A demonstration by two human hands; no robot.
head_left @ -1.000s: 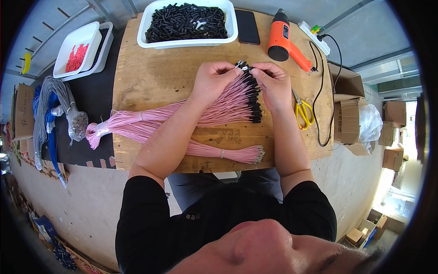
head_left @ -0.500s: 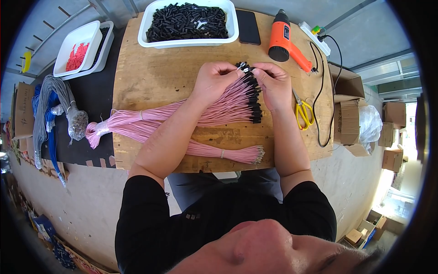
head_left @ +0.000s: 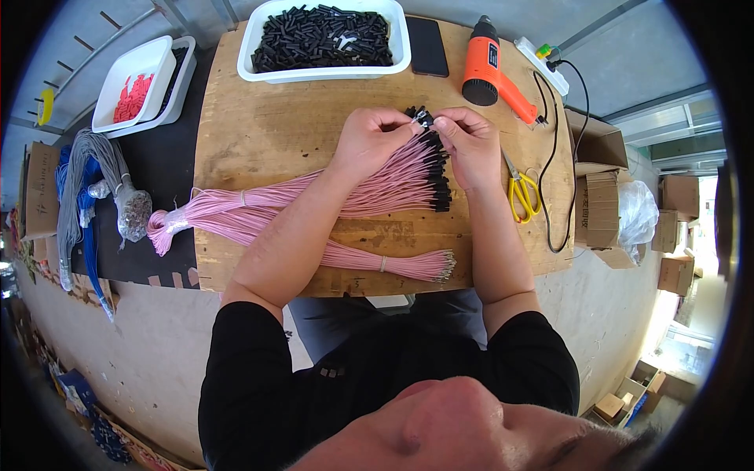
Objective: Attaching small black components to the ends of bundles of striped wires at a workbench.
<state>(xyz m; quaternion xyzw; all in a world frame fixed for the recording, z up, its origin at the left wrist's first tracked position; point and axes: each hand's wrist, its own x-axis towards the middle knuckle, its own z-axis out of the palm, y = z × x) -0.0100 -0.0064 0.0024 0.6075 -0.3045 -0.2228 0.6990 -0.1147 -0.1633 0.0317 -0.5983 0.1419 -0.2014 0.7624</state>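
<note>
My left hand [head_left: 375,140] and my right hand [head_left: 471,143] meet above the far end of a fanned bundle of pink wires [head_left: 369,187] whose tips carry black sleeves [head_left: 438,174]. The left fingers pinch one pink wire's end; the right fingers pinch a small black sleeve [head_left: 424,118] against that end. The bundle lies across a wooden board [head_left: 267,133], tied at its left end. A second, smaller bundle of pink wires with bare metal tips [head_left: 393,264] lies nearer to me by the board's front edge.
A white tray of black sleeves [head_left: 323,38] stands at the board's far edge beside a dark phone [head_left: 429,45]. An orange heat gun [head_left: 488,69], power strip and yellow scissors [head_left: 521,191] lie right. A tray with red pieces [head_left: 135,83] and grey-blue cables [head_left: 88,187] sit left; cardboard boxes right.
</note>
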